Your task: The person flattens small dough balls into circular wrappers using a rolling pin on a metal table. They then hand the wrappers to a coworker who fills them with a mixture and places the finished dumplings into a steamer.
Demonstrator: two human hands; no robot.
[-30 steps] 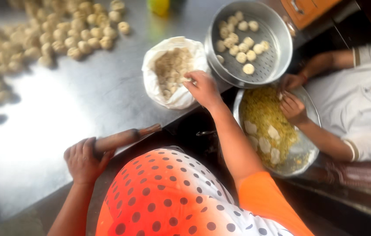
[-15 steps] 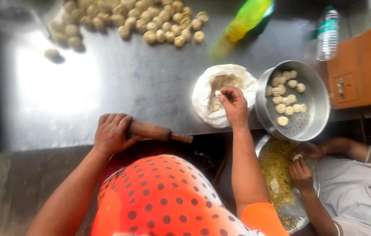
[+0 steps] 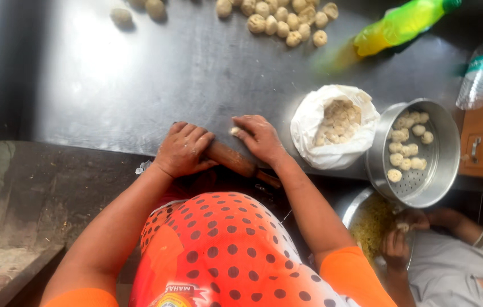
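Rolling pin (image 3: pixel 236 161): wooden, reddish-brown, dusted pale in places, lying at a slant along the near edge of the dark metal worktop (image 3: pixel 139 85). Its tapered handle end pokes out toward the lower right, past the table edge.

Left hand (image 3: pixel 183 149) lies palm-down over the upper-left part of the pin, fingers curled over it and pressing. Right hand (image 3: pixel 259 136) sits just beside it on the pin's middle, fingers bent down; a small pale dough piece (image 3: pixel 234 131) shows at the fingertips, between the two hands. Hands near each other, not touching.

To the right: a white bag (image 3: pixel 315 131) open on dough pieces, touching a perforated steel steamer pan (image 3: pixel 443 165) with shaped dumplings inside. Far side of worktop: a heap of dough balls (image 3: pixel 278 20), a green bottle (image 3: pixel 403 25) lying down, a clear water bottle (image 3: pixel 479 73).

Lower right, another person's hands (image 3: pixel 401 236) work over a steel bowl (image 3: pixel 358 207) of yellowish filling.

Hidden: most of the pin under both hands. Whether the dough piece lies flat under the pin cannot be told. The dough-ball heap is cut off at the top edge.
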